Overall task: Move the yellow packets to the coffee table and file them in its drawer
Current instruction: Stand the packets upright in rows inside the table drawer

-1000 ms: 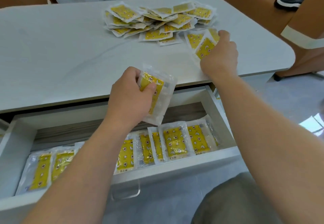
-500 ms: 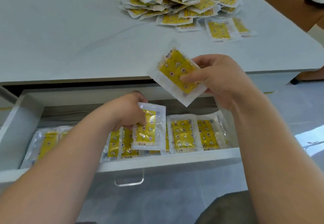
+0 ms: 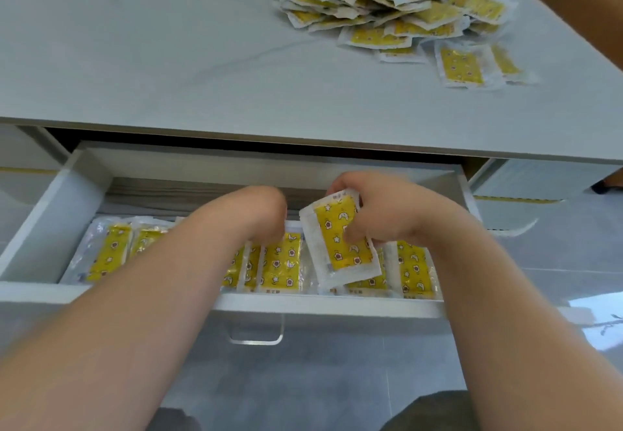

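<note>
roughly midway: filed packets [image 3: 279,263] line the open drawer [image 3: 303,307], right hand [image 3: 384,216] grips another yellow packet [image 3: 338,245], left hand [image 3: 264,213] reaches among them with its grasp unclear, and a pile [image 3: 397,15] waits on the counter [image 3: 168,59].

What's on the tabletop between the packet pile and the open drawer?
Head view: only two loose packets beside the pile; the rest of the tabletop to the drawer is bare.

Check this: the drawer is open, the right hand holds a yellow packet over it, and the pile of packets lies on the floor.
Wrong in one point: the pile of packets lies on the coffee table, not on the floor. The head view shows it. The rest stands: the drawer is open and the right hand holds a yellow packet over it.
</note>
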`<action>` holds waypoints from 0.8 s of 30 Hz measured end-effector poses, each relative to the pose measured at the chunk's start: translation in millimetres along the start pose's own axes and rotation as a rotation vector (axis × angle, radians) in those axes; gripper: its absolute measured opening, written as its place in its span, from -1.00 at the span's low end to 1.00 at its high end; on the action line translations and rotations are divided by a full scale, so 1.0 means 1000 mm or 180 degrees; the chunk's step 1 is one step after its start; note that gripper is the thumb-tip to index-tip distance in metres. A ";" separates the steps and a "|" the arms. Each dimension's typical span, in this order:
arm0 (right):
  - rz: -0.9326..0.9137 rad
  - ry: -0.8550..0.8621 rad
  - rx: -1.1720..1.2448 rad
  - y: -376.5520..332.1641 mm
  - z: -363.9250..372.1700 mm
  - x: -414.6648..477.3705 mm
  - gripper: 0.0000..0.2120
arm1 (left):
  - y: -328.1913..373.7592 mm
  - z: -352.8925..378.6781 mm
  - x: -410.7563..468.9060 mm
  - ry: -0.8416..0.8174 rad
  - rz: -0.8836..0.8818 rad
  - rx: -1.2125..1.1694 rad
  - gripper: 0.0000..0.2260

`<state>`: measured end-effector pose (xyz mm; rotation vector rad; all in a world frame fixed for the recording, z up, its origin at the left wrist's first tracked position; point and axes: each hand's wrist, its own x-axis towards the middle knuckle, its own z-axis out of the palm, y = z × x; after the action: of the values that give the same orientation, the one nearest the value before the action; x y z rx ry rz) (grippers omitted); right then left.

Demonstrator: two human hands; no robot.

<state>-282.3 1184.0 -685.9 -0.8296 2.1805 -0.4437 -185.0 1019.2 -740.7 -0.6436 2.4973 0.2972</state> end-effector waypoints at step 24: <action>0.0255 -0.0073 -0.1495 0.005 0.017 0.012 -0.54 | 0.008 -0.001 -0.005 -0.0013 0.0161 0.0312 -0.71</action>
<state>-278.4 1178.6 -706.4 -0.9798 2.3209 0.1278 -185.9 1027.4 -736.7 -0.5407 2.5096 0.1931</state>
